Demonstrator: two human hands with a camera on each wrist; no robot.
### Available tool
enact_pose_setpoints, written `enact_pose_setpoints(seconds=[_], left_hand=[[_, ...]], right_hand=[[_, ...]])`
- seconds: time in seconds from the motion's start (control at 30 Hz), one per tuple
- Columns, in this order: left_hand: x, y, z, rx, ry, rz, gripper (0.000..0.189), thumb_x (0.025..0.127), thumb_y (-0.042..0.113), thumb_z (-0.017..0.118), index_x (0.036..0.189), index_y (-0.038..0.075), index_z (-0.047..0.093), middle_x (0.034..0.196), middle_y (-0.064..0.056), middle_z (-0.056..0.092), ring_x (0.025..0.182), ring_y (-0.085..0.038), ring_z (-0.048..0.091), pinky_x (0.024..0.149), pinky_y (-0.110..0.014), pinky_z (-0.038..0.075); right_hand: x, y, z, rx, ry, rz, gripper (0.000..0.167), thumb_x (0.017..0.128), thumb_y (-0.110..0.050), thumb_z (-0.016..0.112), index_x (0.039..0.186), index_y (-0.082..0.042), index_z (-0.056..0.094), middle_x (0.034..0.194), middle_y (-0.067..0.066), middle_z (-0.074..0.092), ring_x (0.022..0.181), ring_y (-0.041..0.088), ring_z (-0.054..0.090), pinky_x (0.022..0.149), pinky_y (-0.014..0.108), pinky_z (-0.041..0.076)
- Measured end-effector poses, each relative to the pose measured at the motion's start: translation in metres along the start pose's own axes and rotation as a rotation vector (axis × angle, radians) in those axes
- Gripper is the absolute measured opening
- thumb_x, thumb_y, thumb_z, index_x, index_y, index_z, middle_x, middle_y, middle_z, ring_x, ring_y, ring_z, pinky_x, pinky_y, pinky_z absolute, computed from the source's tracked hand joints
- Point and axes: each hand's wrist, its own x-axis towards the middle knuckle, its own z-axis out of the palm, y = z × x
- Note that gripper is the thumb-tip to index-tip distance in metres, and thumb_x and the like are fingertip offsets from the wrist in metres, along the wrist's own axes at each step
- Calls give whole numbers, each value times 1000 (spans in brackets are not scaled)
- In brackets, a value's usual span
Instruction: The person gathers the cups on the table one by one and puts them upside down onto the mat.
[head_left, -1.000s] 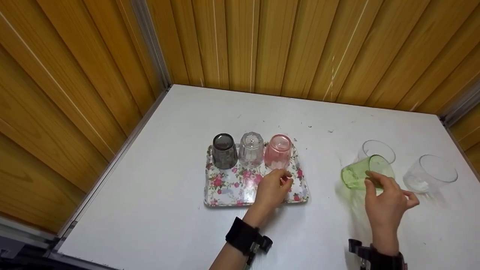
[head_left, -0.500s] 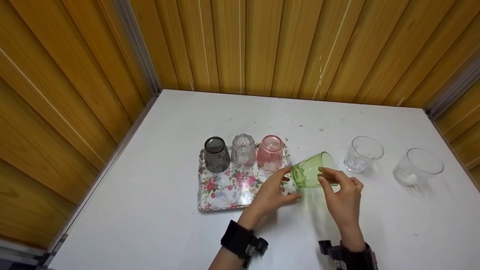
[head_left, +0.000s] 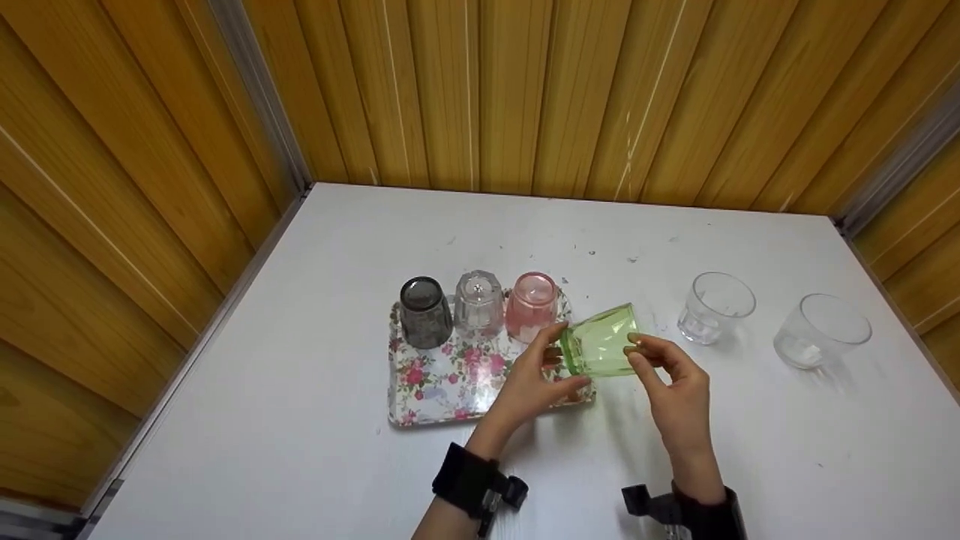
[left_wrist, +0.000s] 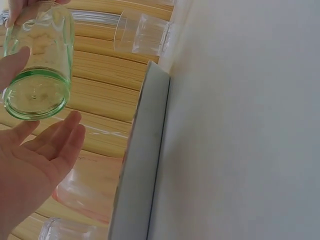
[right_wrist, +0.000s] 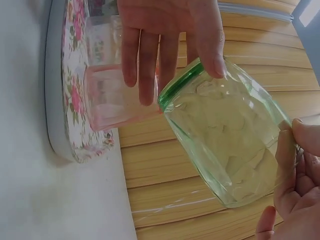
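Observation:
My right hand (head_left: pixel 681 394) pinches the rim of a green drinking glass (head_left: pixel 600 343), which is tilted in the air with its base toward the left. Around that base my left hand (head_left: pixel 521 390) spreads its thumb and fingers. In the right wrist view the left thumb (right_wrist: pixel 212 52) lies against the green glass near the base. The left fingers (left_wrist: pixel 60 142) look straight and apart from the base in the left wrist view. Both hands are over the right edge of a floral tray (head_left: pixel 442 394).
Along the tray's back stand a dark grey glass (head_left: pixel 425 319), a clear faceted glass (head_left: pixel 478 309) and a pink glass (head_left: pixel 532 309), all upside down. Two clear glasses, a nearer-centre one (head_left: pixel 705 315) and a far-right one (head_left: pixel 814 337), are mouth up on the white table (head_left: pixel 300 360).
My right hand has carried the green glass left, from beside the two clear glasses to the tray's right edge. The left hand has opened out and come around its base.

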Motion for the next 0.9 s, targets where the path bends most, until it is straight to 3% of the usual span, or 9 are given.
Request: enact_pose_setpoints(seconds=[0.33, 0.6, 0.8, 0.9], left_hand=[[0, 2, -3, -130, 46, 14, 75, 84, 5, 84, 150, 4, 48, 129, -16, 62, 115, -29, 64, 104, -50, 50], [1, 1, -8, -128, 114, 51, 74, 82, 7, 86, 147, 2, 50, 134, -15, 59, 116, -30, 63, 104, -53, 49], [0, 3, -9, -110, 149, 101, 73, 83, 8, 86, 147, 2, 51, 135, -16, 59, 115, -31, 64, 103, -51, 50], [0, 4, -9, -96, 159, 116, 73, 82, 8, 86, 146, 1, 52, 134, -15, 59, 114, -32, 64, 102, -51, 50]], right_hand=[[2, 7, 1, 153, 27, 78, 26, 93, 13, 66, 118, 19, 65, 92, -8, 76, 88, 6, 67, 80, 15, 52], [1, 20, 8, 77, 26, 38, 30, 96, 11, 63, 126, 17, 63, 102, -9, 74, 98, 4, 64, 96, 16, 46], [0, 26, 8, -4, 19, -44, 31, 97, 12, 60, 128, 14, 64, 110, 10, 68, 103, 1, 59, 94, 15, 45], [-1, 27, 9, -33, 31, -49, 31, 98, 11, 60, 129, 12, 64, 111, 13, 63, 104, 0, 57, 92, 14, 44]])
